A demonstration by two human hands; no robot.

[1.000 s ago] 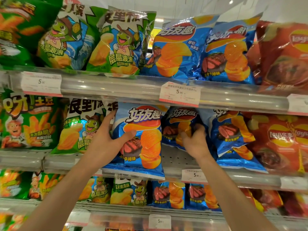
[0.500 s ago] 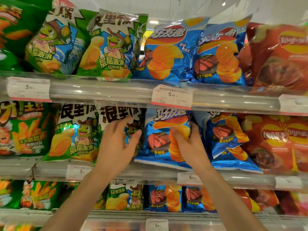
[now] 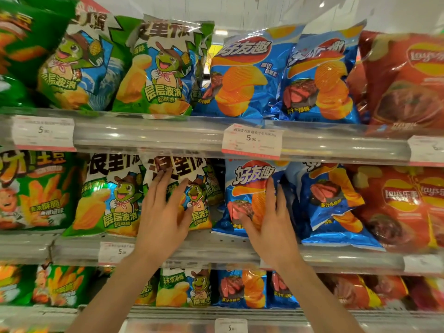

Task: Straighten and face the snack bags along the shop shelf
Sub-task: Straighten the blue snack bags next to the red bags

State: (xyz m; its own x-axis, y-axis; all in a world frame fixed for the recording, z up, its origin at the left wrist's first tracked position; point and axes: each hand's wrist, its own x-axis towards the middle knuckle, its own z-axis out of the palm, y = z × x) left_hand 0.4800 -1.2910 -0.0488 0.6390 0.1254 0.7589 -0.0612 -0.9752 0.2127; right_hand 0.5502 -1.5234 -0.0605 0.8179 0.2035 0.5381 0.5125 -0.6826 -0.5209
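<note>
Blue bag (image 3: 249, 195) pushed upright since earlier, red bags (image 3: 396, 207) beside

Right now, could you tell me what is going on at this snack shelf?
A person is facing up the middle shelf. The left hand lies with spread fingers on a green turtle-print bag, and the right hand presses flat on the blue steak-flavour chip bag beside it. Both bags stand upright, fronts out. The next blue bag to the right sits tilted.
</note>
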